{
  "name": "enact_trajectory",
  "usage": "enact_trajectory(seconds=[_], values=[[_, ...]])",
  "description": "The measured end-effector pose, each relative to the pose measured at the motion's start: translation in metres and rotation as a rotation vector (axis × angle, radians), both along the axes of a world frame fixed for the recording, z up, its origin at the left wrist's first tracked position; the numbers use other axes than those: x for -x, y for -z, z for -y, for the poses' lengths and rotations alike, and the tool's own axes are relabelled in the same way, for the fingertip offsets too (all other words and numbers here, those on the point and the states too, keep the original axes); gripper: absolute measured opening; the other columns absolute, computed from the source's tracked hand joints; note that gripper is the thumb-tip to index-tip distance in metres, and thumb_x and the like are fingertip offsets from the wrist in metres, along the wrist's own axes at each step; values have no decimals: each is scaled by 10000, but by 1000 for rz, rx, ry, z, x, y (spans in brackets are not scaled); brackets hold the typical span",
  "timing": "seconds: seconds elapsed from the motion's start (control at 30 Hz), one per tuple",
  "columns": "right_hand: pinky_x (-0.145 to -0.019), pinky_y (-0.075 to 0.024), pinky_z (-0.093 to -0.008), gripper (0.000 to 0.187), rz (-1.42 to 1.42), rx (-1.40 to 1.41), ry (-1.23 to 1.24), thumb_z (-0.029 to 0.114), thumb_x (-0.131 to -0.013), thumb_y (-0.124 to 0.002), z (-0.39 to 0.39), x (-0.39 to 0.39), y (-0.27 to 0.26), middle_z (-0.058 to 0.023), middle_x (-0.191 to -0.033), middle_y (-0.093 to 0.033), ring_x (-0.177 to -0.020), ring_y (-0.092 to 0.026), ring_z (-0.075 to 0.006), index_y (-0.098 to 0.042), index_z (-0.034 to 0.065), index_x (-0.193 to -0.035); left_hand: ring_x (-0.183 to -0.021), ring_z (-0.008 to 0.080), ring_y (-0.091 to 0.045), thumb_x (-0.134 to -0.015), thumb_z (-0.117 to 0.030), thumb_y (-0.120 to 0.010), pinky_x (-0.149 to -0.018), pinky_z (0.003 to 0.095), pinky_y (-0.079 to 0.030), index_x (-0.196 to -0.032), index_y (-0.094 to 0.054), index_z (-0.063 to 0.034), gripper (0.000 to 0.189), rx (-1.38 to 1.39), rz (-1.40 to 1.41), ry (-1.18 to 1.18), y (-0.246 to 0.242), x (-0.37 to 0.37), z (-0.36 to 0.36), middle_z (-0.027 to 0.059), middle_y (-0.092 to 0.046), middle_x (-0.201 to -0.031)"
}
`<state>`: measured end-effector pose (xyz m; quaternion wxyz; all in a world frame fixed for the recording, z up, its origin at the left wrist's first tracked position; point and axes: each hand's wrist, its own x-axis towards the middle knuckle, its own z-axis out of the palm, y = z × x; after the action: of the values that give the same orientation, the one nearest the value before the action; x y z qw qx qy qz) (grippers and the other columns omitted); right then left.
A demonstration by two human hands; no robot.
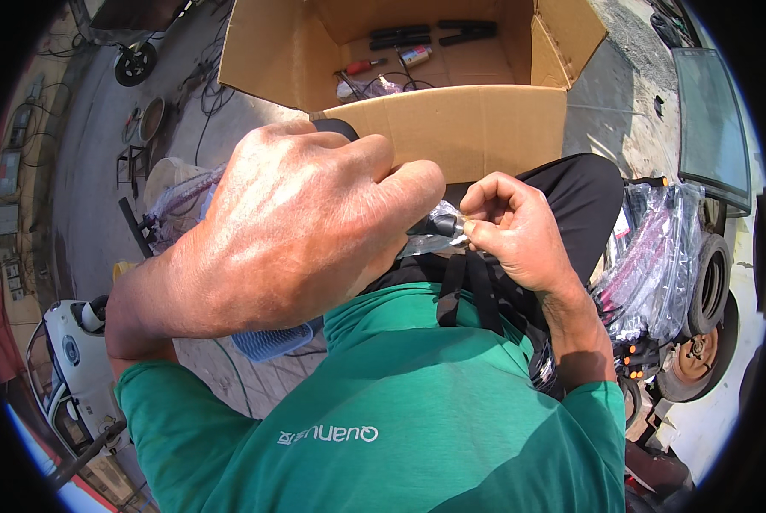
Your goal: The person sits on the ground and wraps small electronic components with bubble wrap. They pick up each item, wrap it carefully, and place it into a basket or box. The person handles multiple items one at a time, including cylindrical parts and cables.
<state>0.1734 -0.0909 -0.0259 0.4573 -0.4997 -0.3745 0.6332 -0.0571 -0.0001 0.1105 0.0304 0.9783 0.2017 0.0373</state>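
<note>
My left hand (312, 218) is large in the middle of the view, back towards the camera, its fingers curled round a black cylindrical part (442, 226) in clear plastic wrap (421, 245). Most of what it grips is hidden under the palm. Close on the right, my right hand (517, 227) pinches the end of the wrap, or a small piece at it, between thumb and forefinger; which of these cannot be told. Both hands are above my lap. Beyond them stands an open cardboard box (460, 128) holding black rod-like parts (400, 37), a red-handled tool (362, 66) and a small can (416, 56).
Plastic-wrapped parts (652, 263) lie at the right, beside tyres (710, 282) and a glass panel (713, 122). More wrapped parts (181, 205) are at the left. A blue plastic basket (274, 343) sits below my left forearm. Cables (213, 96) lie on the ground.
</note>
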Motion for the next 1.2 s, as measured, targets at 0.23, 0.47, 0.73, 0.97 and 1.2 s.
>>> enact_trajectory(seconds=[0.23, 0.47, 0.73, 0.97, 1.2], values=[[-747, -587, -244, 157, 109, -78, 67, -48, -904, -758, 1, 3, 9, -45, -908, -706, -804, -669, -64, -677, -39, -1038, -633, 230, -627, -719, -159, -833, -597, 408, -467, -891, -623, -154, 271, -103, -21, 42, 2, -8, 10, 38, -529, -736], [-755, -587, -259, 197, 199, -206, 95, 20, -852, -779, 0, 9, 4, -37, -890, -713, -800, -670, -73, -673, -28, -1012, -648, 226, -637, -818, -167, -764, -607, 419, -483, -963, -619, -132, 208, -140, -115, 142, 0, -26, 4, 54, -539, -759], [-740, -571, -234, 173, 24, -148, 92, -23, -883, -770, -2, 3, 18, -15, -885, -690, -799, -646, -53, -667, -21, -1022, -697, 305, -741, -818, -156, -771, -614, 465, -549, -1117, -685, -61, 325, 71, -9, 160, 25, -29, -10, 109, -655, -762], [-751, -557, -231, 154, -55, -89, 103, -55, -899, -732, -4, 5, 28, -14, -910, -673, -802, -627, -47, -672, -18, -1035, -692, 302, -735, -803, -148, -777, -598, 463, -530, -1043, -693, -95, 260, 103, -22, 187, 21, -23, -14, 85, -606, -735], [-781, -556, -230, 188, -133, -82, 81, -47, -890, -739, -4, 5, 35, -3, -935, -668, -829, -629, -52, -660, -13, -1058, -709, 308, -677, -756, -130, -827, -642, 468, -515, -955, -656, -94, 264, 105, -77, 106, 32, -32, -16, 92, -597, -777]])
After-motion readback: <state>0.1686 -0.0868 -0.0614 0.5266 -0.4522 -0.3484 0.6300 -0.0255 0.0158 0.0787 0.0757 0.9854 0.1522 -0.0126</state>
